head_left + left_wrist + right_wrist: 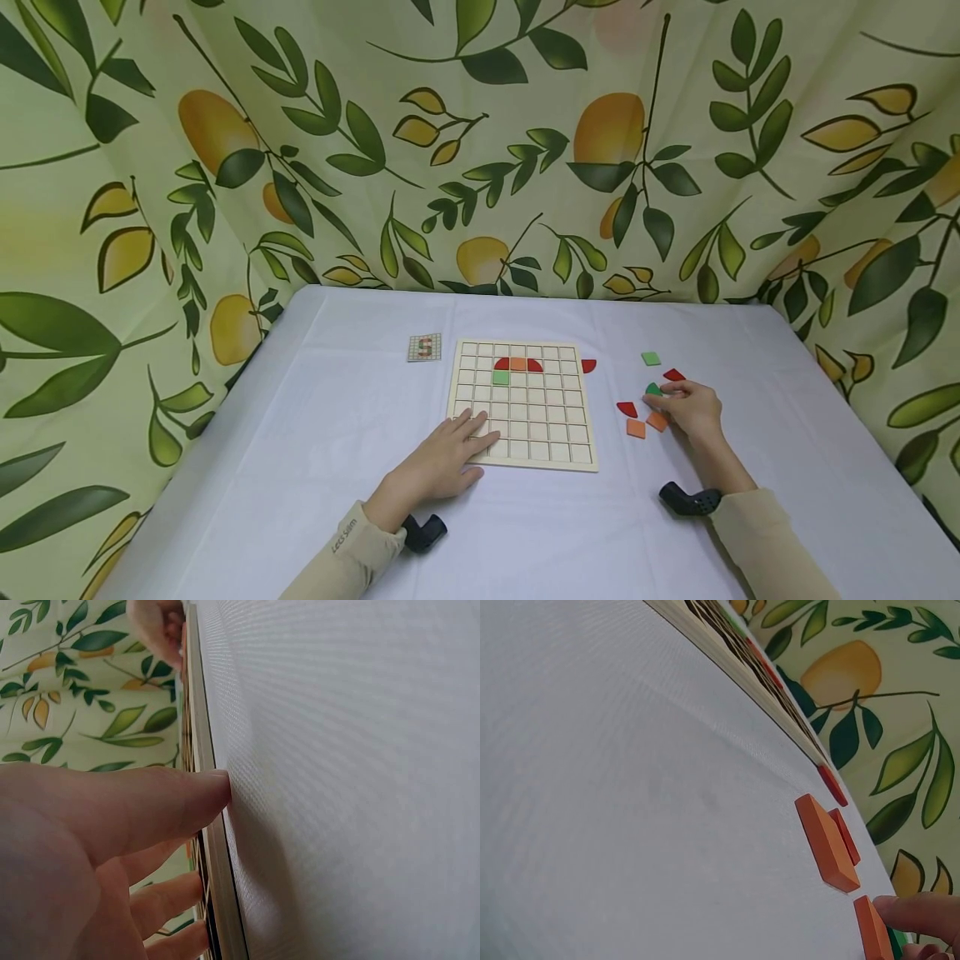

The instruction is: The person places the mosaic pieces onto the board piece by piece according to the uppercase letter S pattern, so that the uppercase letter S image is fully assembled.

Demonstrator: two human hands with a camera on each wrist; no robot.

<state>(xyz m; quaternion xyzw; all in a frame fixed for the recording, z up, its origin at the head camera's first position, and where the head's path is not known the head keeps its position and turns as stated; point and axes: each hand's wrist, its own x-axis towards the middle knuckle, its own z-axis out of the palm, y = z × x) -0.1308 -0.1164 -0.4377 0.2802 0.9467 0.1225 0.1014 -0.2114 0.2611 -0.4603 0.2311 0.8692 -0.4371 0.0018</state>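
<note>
My left hand (442,457) rests spread on the near left corner of a wooden grid board (551,457). Its thumb (202,796) touches the board's near edge in the left wrist view. On the grid sit a red quarter-circle tile (502,364), an orange square tile (518,364), another red quarter-circle (534,365) and a light green square (501,377). Right of the board, my right hand (692,410) pinches a dark green quarter-circle tile (654,389) at its fingertips. Orange squares (636,428) (827,844) lie close by, one right below the fingers.
A small pattern card (424,347) lies left of the board. Loose red tiles (627,409) and a light green square (650,358) surround the right hand. One red quarter-circle (589,366) lies against the board's right edge. A patterned curtain (480,167) hangs behind the white-covered table (360,375).
</note>
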